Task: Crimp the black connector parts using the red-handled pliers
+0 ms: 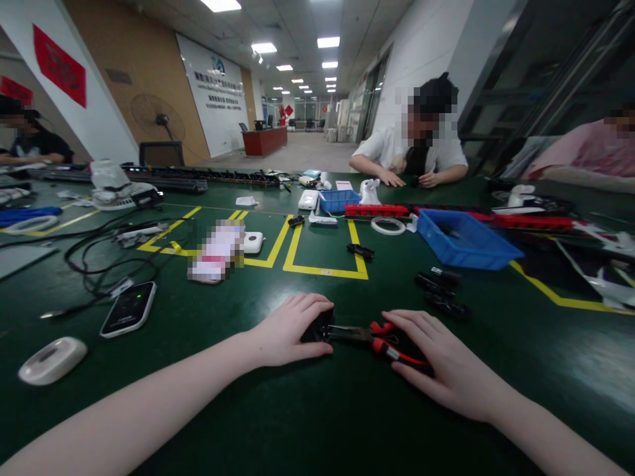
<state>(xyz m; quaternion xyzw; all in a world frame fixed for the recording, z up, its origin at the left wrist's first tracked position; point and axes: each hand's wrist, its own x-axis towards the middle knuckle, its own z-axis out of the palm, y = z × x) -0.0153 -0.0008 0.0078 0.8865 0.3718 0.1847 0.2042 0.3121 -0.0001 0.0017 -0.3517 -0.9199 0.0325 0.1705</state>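
Note:
My left hand [297, 330] is closed around a small black part [316, 327] on the green table, thumb on the near side and fingers on the far side. My right hand [441, 360] grips long-nose pliers [380, 338] with red and black handles. The pliers lie nearly level and point left. Their jaws meet the black part between my left thumb and fingers; whether they pinch it cannot be made out. Several black parts [441, 291] lie beyond my right hand, and another black piece [360, 251] rests by the yellow tape.
A blue tray [466, 241] stands at the right, with a smaller blue tray [340, 200] farther back. On the left are a phone [218, 251], a black-faced device [129, 309], a white oval case [53, 360] and tangled cables [94, 264]. Across the table sits a person [421, 142].

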